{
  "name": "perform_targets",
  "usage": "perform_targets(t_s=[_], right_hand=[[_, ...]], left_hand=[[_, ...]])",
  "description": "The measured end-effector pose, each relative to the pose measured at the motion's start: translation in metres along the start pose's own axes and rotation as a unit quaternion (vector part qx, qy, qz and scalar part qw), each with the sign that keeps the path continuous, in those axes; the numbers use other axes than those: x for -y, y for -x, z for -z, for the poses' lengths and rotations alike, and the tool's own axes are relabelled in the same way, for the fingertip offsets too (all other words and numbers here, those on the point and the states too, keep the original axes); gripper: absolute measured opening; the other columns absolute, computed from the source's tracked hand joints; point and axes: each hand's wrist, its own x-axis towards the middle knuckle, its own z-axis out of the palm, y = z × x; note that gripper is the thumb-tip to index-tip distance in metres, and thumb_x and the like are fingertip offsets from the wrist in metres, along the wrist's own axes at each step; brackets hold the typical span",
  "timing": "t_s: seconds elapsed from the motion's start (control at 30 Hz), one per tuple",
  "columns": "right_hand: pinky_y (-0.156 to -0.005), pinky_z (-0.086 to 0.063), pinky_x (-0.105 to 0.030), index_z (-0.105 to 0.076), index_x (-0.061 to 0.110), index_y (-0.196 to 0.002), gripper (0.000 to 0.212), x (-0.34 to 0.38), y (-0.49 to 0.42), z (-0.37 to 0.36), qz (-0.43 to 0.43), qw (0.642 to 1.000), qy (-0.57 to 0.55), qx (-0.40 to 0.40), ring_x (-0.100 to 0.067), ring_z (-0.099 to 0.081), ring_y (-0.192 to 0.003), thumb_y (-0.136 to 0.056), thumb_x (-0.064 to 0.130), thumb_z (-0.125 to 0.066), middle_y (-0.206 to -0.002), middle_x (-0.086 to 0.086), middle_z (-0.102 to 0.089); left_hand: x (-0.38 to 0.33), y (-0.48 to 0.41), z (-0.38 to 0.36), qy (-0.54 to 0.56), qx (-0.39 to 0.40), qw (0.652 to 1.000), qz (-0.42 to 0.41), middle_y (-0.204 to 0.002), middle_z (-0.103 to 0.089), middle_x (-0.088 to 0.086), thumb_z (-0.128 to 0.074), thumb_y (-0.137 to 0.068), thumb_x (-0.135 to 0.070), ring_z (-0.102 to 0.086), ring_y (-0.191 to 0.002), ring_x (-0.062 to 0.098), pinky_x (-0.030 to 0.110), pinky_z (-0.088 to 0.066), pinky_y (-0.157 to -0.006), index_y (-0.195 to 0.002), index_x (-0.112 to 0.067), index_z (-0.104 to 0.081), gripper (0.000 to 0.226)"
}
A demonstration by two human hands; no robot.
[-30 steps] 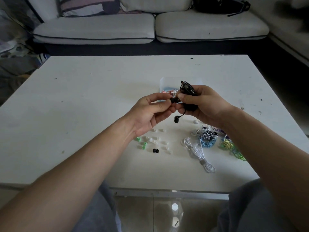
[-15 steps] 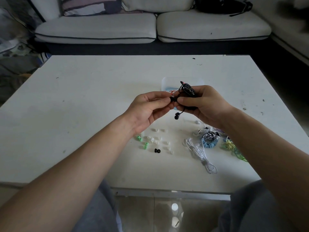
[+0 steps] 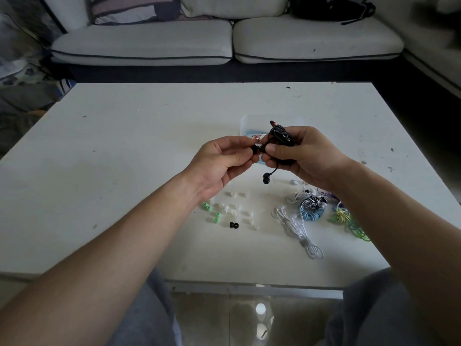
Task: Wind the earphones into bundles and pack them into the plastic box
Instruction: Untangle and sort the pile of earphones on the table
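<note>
Hardly anything has moved in the last second: your two hands hold the same spot above the middle of the table (image 3: 124, 146), and the loose bud (image 3: 266, 178) still hangs below them.

Nearest you, toward the table's near right edge, the white earphones (image 3: 296, 228) lie uncoiled. Just beyond them sit a blue bundle (image 3: 310, 213) and a black-and-white bundle (image 3: 310, 203), touching each other, and a green and yellow tangle (image 3: 341, 216) spreads out to their right. Left of that, loose ear tips (image 3: 232, 211) are scattered, with one black tip (image 3: 234, 224) closest to you.

Now up to the action. Your right hand (image 3: 306, 156) is clenched round the black earphones (image 3: 280, 134), the coil bunched in your fingers with its plug poking out on top. Your left hand (image 3: 222, 166) pinches the other bud between thumb and forefinger, right against your right thumb. Looks like you're tucking in the tail ends.

Behind your hands, the plastic box (image 3: 249, 121) waits toward the far right part of the table, with a red-and-white set (image 3: 257, 136) already inside; your hands hide most of it.

Watch out here: ease that right grip before the ends are secured and the coil may well spring open. Squeeze the pinched bud hard and its tip could pop off among the loose ones. That hanging bud could also snag the box rim on the way in
</note>
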Motion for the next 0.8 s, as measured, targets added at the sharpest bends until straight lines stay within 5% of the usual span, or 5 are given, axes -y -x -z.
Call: perform_targets(t_s=[0.5, 0.8], right_hand=[[-0.072, -0.058, -0.025, -0.07, 0.0, -0.098, 0.015, -0.0002, -0.0005, 0.0034, -0.02, 0.997, 0.081, -0.004, -0.018, -0.07, -0.072, -0.087, -0.008, -0.066, -0.08, -0.008, -0.073], [-0.072, -0.058, -0.024, -0.072, 0.002, -0.094, 0.011, -0.0024, -0.0005, 0.0034, -0.017, 0.992, 0.121, -0.01, -0.016, -0.069, -0.068, -0.088, -0.006, -0.067, -0.078, -0.01, -0.072]], left_hand=[[0.0037, -0.0005, -0.0006, -0.086, -0.021, 0.996, -0.017, -0.078, -0.074, 0.008, -0.066, -0.086, 0.007, -0.073, -0.073, 0.016, 0.02, -0.056, -0.067, -0.095, -0.006, -0.07, 0.016], [0.0088, -0.0016, -0.0006, -0.16, -0.026, 0.986, -0.033, -0.096, -0.075, 0.019, -0.062, -0.092, 0.004, -0.074, -0.088, 0.024, 0.025, -0.058, -0.079, -0.109, 0.0, -0.07, 0.02]])
